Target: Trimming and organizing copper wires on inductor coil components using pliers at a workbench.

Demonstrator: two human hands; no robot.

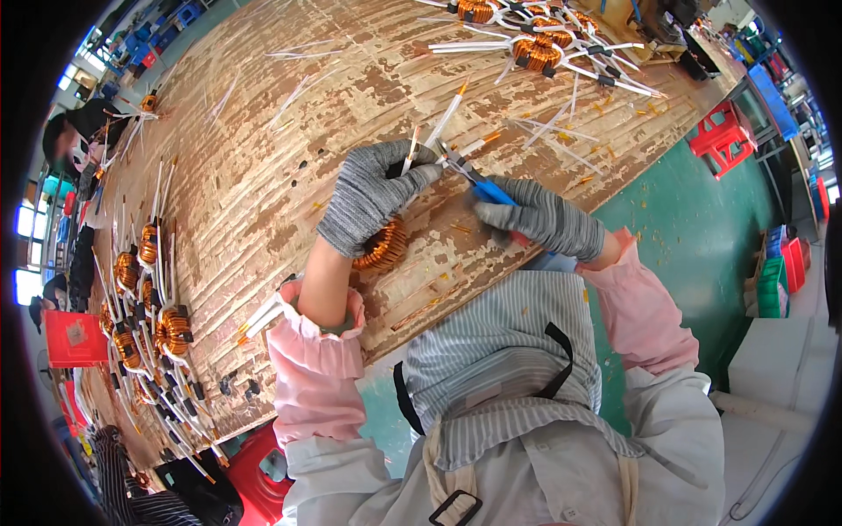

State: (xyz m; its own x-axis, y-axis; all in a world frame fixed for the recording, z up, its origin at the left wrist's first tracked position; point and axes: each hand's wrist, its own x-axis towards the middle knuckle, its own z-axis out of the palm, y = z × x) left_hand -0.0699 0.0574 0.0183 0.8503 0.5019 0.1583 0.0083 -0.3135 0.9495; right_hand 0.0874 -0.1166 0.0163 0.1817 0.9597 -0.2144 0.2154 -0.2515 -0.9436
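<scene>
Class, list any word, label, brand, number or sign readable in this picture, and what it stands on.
No text can be read.
Red plastic box at far left: any marking is too small and blurred to read.
Blue-handled metal cutters in the gray-gloved right hand: no lettering visible.

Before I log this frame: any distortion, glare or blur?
Head view: fisheye tilts the red stool and leaves dark corners; head view, far left: windows glare nearly white; head view, centre: knit stripes on the left hand and right hand read clearly.
</scene>
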